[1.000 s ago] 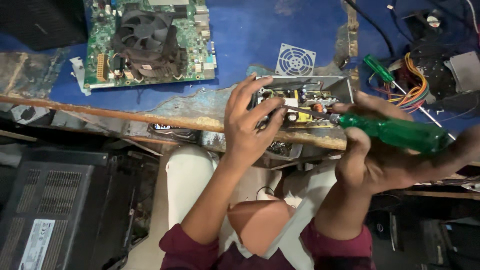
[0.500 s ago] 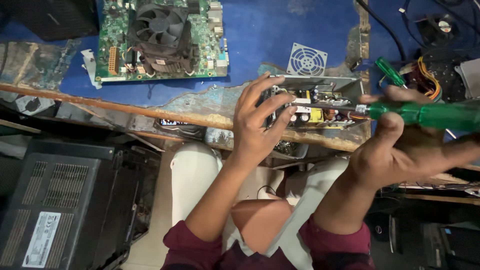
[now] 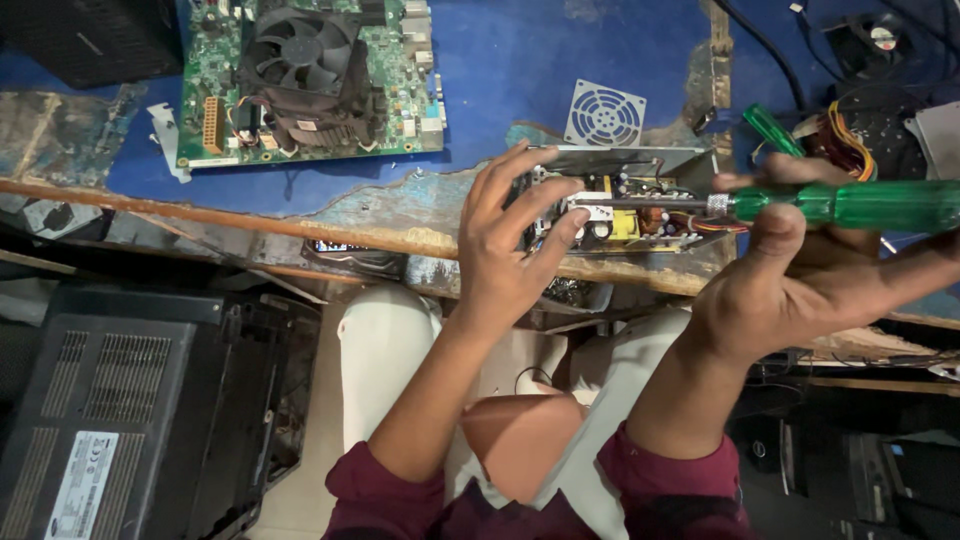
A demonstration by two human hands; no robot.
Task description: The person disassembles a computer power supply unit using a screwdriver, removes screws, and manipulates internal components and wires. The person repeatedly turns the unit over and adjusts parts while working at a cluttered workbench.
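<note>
Sticker on black case: we see a white rectangular label [image 3: 82, 480] with small dark print, bottom left, tilted.
Fan sticker: we see a small round red-and-white label [image 3: 884, 38], top right.

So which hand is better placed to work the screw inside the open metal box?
Probably the right hand: it holds the green screwdriver with its shaft reaching into the metal box. The left hand only steadies the box.

The scene is viewed by a single head-worn camera, aimed steeply downward from above the person's lap. The worn blue workbench [image 3: 560, 70] is taken in across the upper frame at close range, and the floor is seen below. No second view is supplied.
</note>
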